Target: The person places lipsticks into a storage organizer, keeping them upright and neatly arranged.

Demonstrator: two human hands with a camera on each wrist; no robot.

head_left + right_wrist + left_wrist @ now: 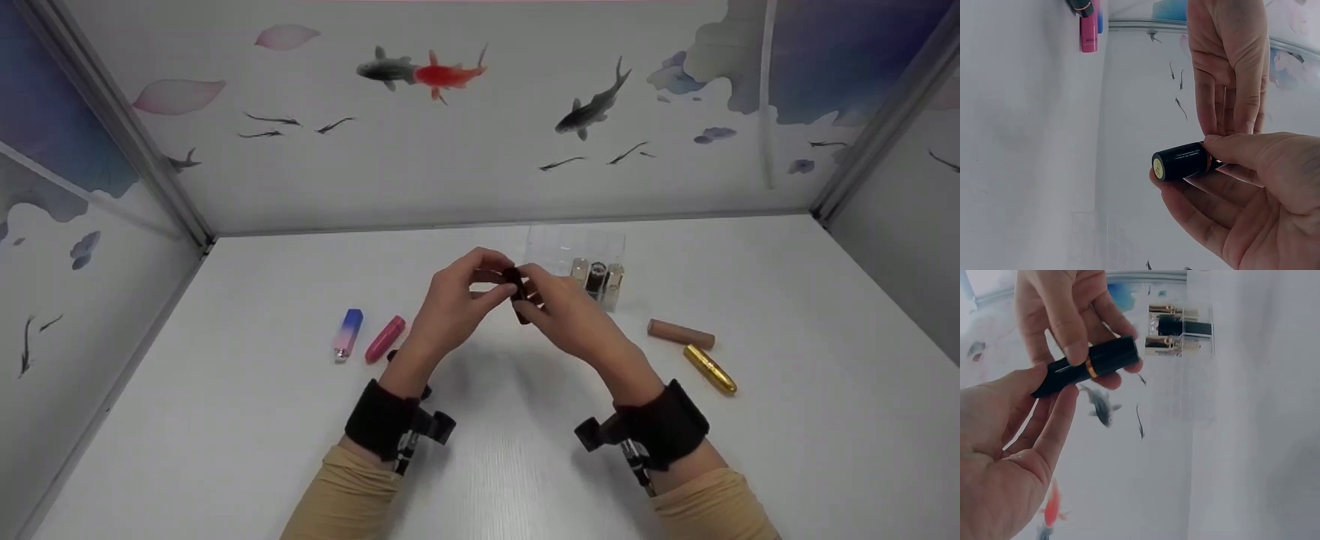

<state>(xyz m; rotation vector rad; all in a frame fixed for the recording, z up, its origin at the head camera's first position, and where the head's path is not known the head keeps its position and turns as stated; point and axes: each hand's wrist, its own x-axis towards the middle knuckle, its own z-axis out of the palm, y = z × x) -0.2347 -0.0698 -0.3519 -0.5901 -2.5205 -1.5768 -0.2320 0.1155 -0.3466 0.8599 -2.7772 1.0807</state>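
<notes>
Fish-printed walls (pixel 487 172) are enclosing the white worktop (pixel 225 427) at the back and sides. A person's tan-sleeved arms (pixel 339 491) are extending over it, the left hand (pixel 459 301) and right hand (pixel 574 313) meeting above its middle. Behind the right hand, a clear case (pixel 551 244) is holding three tubes (pixel 597 279), two gold-toned and one black. Rightward, a brown tube (pixel 681 334) is lying just beside a gold tube (pixel 709 370); leftward, a blue-to-pink tube (pixel 348 334) is lying near a pink tube (pixel 385 339). Between both hands, a gold-banded black tube (pixel 1113 357) is being held up: the left fingers are pinching one end, the right fingers grasping the other.
</notes>
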